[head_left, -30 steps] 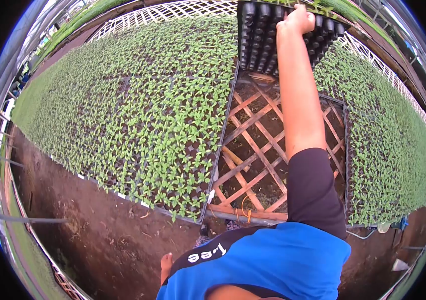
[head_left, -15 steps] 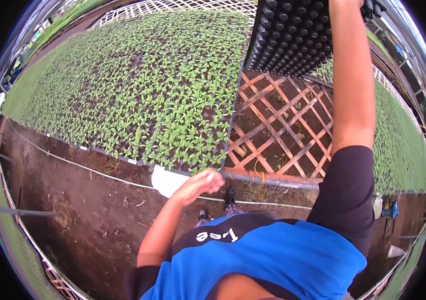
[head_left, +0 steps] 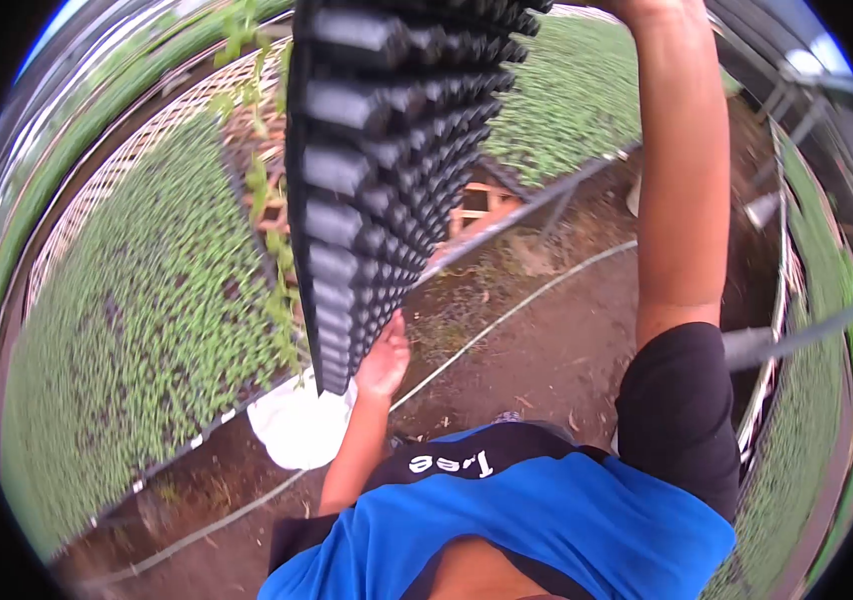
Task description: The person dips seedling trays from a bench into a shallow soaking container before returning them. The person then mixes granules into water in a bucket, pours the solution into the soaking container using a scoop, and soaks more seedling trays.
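A black seedling tray (head_left: 347, 215) is raised on edge, its rows of cells facing right and green seedlings (head_left: 262, 185) showing along its left side. At the top edge of the view is my right hand (head_left: 652, 12), closed on the tray's far end, with its fingertips cut off by the frame. My left hand (head_left: 384, 362) is at the tray's lower end, fingers curled against the cell side and partly hidden by it. Just left of that hand hangs a white bag-like object (head_left: 305, 425).
Beds of green seedlings (head_left: 147, 330) lie to the left and beyond the tray (head_left: 577, 90). Part of a wooden lattice (head_left: 482, 205) shows behind it. A pale hose (head_left: 512, 312) crosses the soil path, and a grey bar (head_left: 807, 325) is at the right.
The tray has come closer and swung left, tilting more upright. My left hand, empty before, has met its lower end. The view has turned, and the lattice is now mostly covered.
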`<move>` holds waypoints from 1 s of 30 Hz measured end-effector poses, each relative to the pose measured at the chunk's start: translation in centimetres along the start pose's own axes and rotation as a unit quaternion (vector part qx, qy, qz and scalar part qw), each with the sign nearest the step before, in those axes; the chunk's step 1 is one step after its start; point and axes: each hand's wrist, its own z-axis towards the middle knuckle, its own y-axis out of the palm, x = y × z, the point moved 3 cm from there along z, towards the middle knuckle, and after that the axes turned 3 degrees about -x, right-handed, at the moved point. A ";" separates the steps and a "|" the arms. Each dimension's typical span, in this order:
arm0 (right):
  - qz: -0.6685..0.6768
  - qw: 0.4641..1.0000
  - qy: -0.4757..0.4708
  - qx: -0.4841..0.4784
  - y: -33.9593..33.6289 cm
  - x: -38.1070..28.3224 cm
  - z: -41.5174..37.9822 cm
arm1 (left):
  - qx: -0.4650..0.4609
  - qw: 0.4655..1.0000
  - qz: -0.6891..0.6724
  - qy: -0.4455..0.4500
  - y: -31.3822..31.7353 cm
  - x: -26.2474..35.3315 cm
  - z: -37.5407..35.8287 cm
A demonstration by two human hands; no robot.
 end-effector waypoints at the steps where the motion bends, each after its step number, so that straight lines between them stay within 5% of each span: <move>1: 0.004 0.999 -0.001 -0.046 -2.0 -2.5 -2.4 | -0.032 0.999 0.026 -0.022 -0.6 -1.1 0.9; 2: 0.106 0.989 0.019 -0.102 -4.3 -5.2 -4.7 | -0.066 0.996 0.049 -0.040 -0.7 -2.5 2.0; 4: -0.135 0.986 -0.101 -0.015 -12.9 -11.7 -9.1 | 0.082 0.972 0.167 0.147 -7.7 1.5 5.1; 6: -0.317 0.914 -0.245 0.066 -13.0 -14.9 -15.7 | 0.097 0.964 0.235 0.076 -7.1 -4.0 9.6; 8: -0.299 0.934 -0.190 0.048 -17.7 -18.8 -19.5 | 0.109 0.947 0.303 0.006 -3.6 -10.8 13.8; 10: -0.272 0.935 -0.069 0.217 -22.5 -22.8 -22.6 | 0.111 0.919 0.371 -0.065 -2.0 -16.0 18.7; 12: -0.292 0.904 -0.058 0.306 -29.0 -26.7 -25.7 | 0.114 0.885 0.442 -0.093 -5.3 -17.8 23.8; 14: -0.257 0.908 -0.018 0.331 -36.9 -29.8 -29.4 | 0.136 0.794 0.586 -0.087 -7.6 -22.7 28.1; 15: -0.251 0.893 -0.041 0.371 -40.5 -30.6 -30.9 | 0.157 0.678 0.714 -0.077 -11.8 -21.9 30.6; 19: -0.215 0.867 -0.053 0.446 -59.1 -32.8 -37.9 | 0.166 0.660 0.715 -0.160 -19.8 -31.5 38.9; 23: -0.259 0.787 -0.009 0.560 -71.9 -36.7 -41.9 | 0.137 0.590 0.758 -0.241 -30.3 -38.7 48.9; 27: -0.226 0.765 -0.047 0.601 -74.7 -42.1 -38.7 | 0.121 0.543 0.780 -0.286 -37.0 -45.0 59.5; 30: -0.261 0.733 -0.085 0.622 -80.2 -48.1 -38.4 | 0.133 0.564 0.755 -0.305 -39.4 -51.0 68.3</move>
